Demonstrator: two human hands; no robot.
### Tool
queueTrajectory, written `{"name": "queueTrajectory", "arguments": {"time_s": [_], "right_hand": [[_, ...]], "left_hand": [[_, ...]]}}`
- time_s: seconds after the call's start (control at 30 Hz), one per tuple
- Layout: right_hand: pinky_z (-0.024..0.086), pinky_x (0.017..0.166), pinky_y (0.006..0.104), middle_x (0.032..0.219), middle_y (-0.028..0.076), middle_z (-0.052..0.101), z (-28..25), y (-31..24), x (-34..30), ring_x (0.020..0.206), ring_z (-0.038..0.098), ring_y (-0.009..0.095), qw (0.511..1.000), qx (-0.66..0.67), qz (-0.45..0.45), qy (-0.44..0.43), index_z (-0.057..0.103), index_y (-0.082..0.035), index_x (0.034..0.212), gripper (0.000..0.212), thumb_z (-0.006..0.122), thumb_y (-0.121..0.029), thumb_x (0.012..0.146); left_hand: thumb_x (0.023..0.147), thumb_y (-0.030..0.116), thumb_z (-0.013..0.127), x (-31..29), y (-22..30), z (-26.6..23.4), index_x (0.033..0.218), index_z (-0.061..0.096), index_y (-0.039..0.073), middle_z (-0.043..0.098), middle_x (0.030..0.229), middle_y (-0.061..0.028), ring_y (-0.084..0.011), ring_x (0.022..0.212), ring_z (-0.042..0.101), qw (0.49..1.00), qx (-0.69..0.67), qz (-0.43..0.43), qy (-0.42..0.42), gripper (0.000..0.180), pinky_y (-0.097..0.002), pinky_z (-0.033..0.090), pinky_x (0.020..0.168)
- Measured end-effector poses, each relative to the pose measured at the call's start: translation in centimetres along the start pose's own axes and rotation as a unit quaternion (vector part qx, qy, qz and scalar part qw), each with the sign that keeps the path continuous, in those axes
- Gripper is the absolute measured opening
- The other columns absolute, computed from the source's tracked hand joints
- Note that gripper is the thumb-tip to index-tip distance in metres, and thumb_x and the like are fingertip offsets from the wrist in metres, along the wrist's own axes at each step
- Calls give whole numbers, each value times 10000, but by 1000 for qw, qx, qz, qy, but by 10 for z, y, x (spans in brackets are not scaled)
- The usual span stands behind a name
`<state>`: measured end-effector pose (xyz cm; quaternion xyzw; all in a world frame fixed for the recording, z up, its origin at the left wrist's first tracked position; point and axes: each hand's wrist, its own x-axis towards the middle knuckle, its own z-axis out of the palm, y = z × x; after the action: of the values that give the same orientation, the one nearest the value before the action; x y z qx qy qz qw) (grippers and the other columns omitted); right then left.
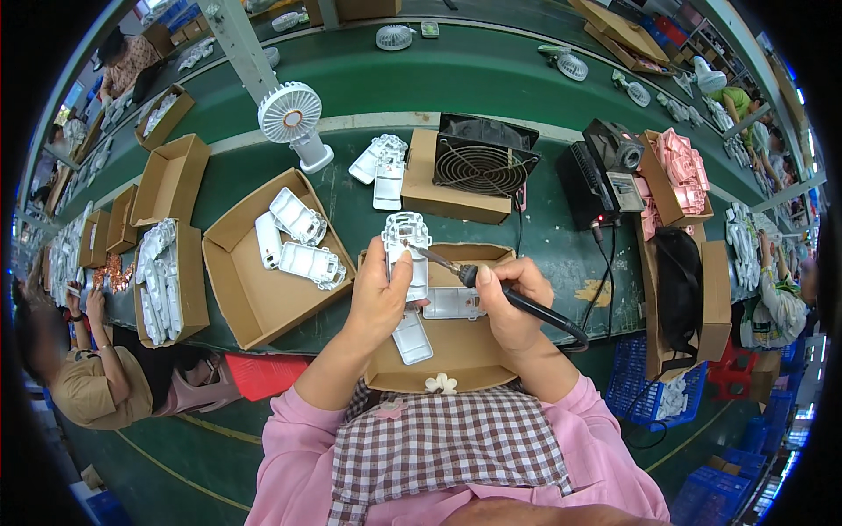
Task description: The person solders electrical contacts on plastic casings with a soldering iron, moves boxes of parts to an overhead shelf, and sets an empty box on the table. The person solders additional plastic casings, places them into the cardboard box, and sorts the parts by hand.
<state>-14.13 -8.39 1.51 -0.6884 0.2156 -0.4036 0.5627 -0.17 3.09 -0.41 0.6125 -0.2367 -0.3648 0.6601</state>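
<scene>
My left hand point(383, 285) is closed round a white plastic fan housing point(405, 230), held up over the cardboard box in front of me. A soldering iron point(517, 301) lies in my right hand point(516, 302), gripped like a pen. Its thin metal tip points left and reaches the inside of the housing; whether it touches is too small to tell. Below my hands, the open cardboard box point(465, 355) holds more white housings, among them one lying flat point(411, 338) and another point(454, 302) partly behind my fingers.
Left of me stands a cardboard box point(250, 311) with several housings. Ahead are a black fan point(487, 158) on a carton, a white handheld fan point(291, 114) and loose housings point(388, 180). A black soldering station point(586, 184) and pink parts point(680, 171) stand right. A co-worker point(101, 386) sits left.
</scene>
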Motion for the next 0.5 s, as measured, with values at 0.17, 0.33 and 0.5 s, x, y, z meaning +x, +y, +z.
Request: {"name": "queueTrajectory", "arguments": {"time_s": [0.17,0.33,0.5], "right_hand": [[406,471,195,638,43,585,0,3,1,507,511,48,1000,-5,-28,-1,529,-16,764,161,660,-49,852],[398,491,205,671,35,601,-2,3,-2,560,494,42,1000,18,-3,10,540,-15,777,159,686,-47,834],[403,501,204,680,38,605,-1,0,-1,573,498,42,1000,28,13,-3,544,-16,783,157,686,-53,837]], "left_hand": [[997,144,397,-1,2,1,1128,427,47,569,965,-62,-123,775,632,1000,0,-6,-2,165,-243,560,542],[995,143,401,-1,3,1,1144,424,49,577,985,-68,-130,783,632,1000,-10,-22,-9,178,-252,566,547],[992,135,405,1,-1,0,1146,422,46,574,977,-69,-127,762,629,1000,-1,-16,-13,178,-256,568,547]]}}
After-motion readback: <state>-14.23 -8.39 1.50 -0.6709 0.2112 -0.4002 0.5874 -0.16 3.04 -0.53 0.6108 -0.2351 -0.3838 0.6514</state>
